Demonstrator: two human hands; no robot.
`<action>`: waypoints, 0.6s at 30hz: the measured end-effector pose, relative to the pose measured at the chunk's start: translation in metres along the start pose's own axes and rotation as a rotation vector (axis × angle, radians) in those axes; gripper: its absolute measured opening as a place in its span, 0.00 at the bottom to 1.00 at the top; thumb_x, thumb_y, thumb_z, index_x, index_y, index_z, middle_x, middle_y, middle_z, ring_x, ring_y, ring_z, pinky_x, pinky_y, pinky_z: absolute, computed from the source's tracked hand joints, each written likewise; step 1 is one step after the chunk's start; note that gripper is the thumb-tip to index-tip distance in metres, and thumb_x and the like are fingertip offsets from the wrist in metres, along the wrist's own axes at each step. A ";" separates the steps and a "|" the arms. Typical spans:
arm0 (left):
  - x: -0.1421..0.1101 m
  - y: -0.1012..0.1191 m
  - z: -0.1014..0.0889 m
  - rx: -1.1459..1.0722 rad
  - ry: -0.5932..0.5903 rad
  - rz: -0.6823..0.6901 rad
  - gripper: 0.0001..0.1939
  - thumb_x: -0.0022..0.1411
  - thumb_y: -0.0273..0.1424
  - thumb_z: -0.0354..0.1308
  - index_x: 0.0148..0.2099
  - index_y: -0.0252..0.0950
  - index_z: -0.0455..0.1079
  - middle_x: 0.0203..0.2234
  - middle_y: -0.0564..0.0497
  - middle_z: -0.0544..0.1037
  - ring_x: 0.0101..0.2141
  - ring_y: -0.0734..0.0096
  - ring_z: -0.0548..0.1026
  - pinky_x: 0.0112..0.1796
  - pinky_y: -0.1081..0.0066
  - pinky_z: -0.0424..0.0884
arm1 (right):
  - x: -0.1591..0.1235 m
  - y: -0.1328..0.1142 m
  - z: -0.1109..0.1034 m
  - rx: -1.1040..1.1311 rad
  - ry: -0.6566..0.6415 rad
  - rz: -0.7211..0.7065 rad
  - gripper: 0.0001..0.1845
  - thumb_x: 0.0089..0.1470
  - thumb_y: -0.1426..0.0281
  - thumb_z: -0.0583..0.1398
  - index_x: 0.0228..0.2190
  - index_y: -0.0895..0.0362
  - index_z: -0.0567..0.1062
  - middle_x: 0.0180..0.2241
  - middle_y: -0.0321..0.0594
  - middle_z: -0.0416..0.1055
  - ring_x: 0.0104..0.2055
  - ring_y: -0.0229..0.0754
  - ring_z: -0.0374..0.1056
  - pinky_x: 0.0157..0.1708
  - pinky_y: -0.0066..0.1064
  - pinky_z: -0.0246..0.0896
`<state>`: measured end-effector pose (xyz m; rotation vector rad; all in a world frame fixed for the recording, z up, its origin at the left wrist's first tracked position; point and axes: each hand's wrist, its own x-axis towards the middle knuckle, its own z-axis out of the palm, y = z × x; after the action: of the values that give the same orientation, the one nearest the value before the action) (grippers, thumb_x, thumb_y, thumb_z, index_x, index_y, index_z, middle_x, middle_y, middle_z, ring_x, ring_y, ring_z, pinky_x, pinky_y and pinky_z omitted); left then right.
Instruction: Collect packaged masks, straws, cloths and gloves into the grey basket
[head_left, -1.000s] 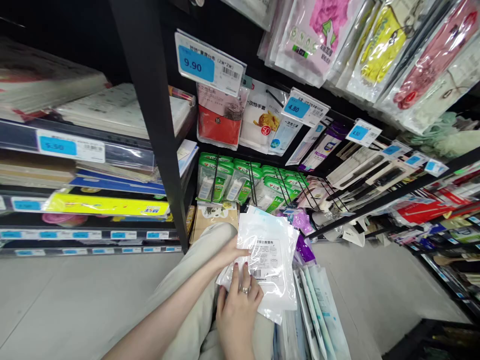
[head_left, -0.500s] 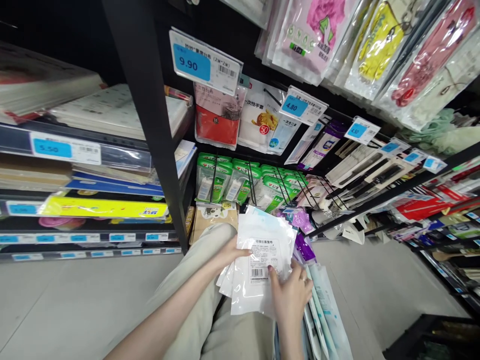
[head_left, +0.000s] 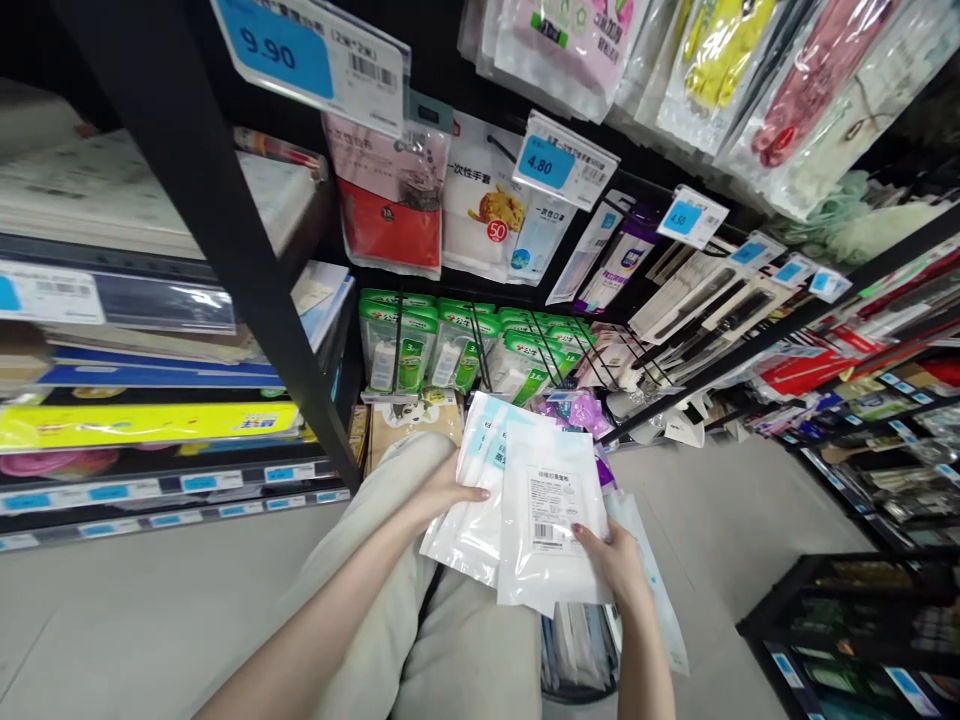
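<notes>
My left hand (head_left: 444,490) is closed on a fanned stack of flat white packets (head_left: 466,525) with pale blue tops, its thumb lying across the front one. Another white packet (head_left: 551,570), its printed label and barcode facing up, is gripped at the lower right by my right hand (head_left: 616,560), thumb on top and fingers hidden behind. This packet partly overlaps the stack. Both hands are above my knees. Below them stands a round dark container (head_left: 577,692) with more flat packages upright in it, partly hidden by the packets and my right arm.
Green-topped packs (head_left: 397,345) hang on hooks just ahead. Above are a red tablecloth pack (head_left: 394,215), a disposable glove pack (head_left: 480,225) and bagged rubber gloves (head_left: 712,75). A black shelf post (head_left: 225,230) rises at left; a dark rack (head_left: 847,620) stands at right.
My right hand has moved the labelled packet rightward, uncovering the blue-topped packets in my left hand. The view has shifted slightly, so the shelves appear further left.
</notes>
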<state>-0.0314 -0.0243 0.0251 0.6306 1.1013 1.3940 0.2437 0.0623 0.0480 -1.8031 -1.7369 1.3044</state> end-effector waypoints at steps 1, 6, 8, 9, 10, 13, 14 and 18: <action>0.000 -0.001 -0.001 0.003 0.006 -0.006 0.31 0.37 0.30 0.70 0.48 0.41 0.68 0.48 0.47 0.75 0.52 0.44 0.69 0.51 0.53 0.65 | -0.005 0.003 -0.011 0.034 0.033 -0.018 0.29 0.39 0.56 0.63 0.39 0.63 0.73 0.36 0.50 0.78 0.36 0.51 0.74 0.32 0.33 0.68; 0.001 -0.005 -0.001 0.001 0.005 -0.031 0.35 0.37 0.31 0.70 0.50 0.38 0.64 0.50 0.44 0.74 0.50 0.46 0.70 0.49 0.54 0.67 | -0.040 0.030 -0.076 -0.029 0.441 -0.028 0.32 0.38 0.51 0.62 0.40 0.61 0.72 0.36 0.50 0.77 0.35 0.52 0.73 0.29 0.33 0.66; 0.002 -0.005 -0.002 -0.004 -0.006 -0.033 0.36 0.38 0.32 0.70 0.51 0.36 0.64 0.50 0.43 0.74 0.50 0.47 0.71 0.49 0.54 0.67 | -0.052 0.047 -0.096 -0.182 0.543 -0.039 0.28 0.39 0.48 0.60 0.35 0.58 0.72 0.31 0.46 0.77 0.33 0.51 0.72 0.27 0.32 0.64; 0.002 -0.006 -0.002 -0.006 -0.009 -0.034 0.36 0.38 0.32 0.70 0.51 0.36 0.63 0.50 0.43 0.74 0.50 0.47 0.71 0.49 0.54 0.66 | -0.057 0.056 -0.102 -0.285 0.564 -0.045 0.26 0.39 0.47 0.59 0.31 0.56 0.71 0.27 0.44 0.76 0.29 0.50 0.72 0.26 0.32 0.63; 0.002 -0.006 -0.002 -0.004 -0.009 -0.035 0.37 0.38 0.32 0.70 0.52 0.36 0.63 0.51 0.43 0.73 0.50 0.47 0.70 0.49 0.54 0.66 | -0.060 0.067 -0.105 -0.393 0.571 -0.053 0.24 0.40 0.47 0.57 0.28 0.54 0.69 0.22 0.41 0.74 0.26 0.49 0.70 0.24 0.31 0.61; 0.003 -0.008 -0.004 0.022 0.002 -0.039 0.37 0.38 0.32 0.70 0.53 0.36 0.63 0.50 0.44 0.74 0.51 0.47 0.70 0.50 0.54 0.65 | -0.064 0.099 -0.098 -0.620 0.535 -0.094 0.20 0.45 0.47 0.52 0.25 0.52 0.64 0.14 0.37 0.67 0.19 0.48 0.66 0.20 0.31 0.55; 0.003 -0.008 -0.004 0.031 0.002 -0.039 0.37 0.38 0.32 0.70 0.53 0.37 0.63 0.49 0.44 0.75 0.51 0.47 0.70 0.50 0.53 0.65 | -0.063 0.110 -0.091 -0.655 0.507 -0.116 0.20 0.46 0.49 0.50 0.26 0.52 0.65 0.15 0.38 0.67 0.19 0.49 0.67 0.20 0.31 0.54; 0.002 -0.007 -0.003 0.048 -0.006 -0.040 0.36 0.40 0.32 0.69 0.53 0.38 0.63 0.48 0.46 0.75 0.51 0.47 0.70 0.50 0.54 0.65 | -0.059 0.144 -0.062 -0.772 0.390 -0.135 0.20 0.51 0.53 0.45 0.31 0.53 0.68 0.19 0.44 0.71 0.23 0.54 0.70 0.22 0.35 0.56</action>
<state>-0.0308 -0.0243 0.0170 0.6432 1.1393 1.3339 0.3903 0.0000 -0.0049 -2.0584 -2.2261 0.1728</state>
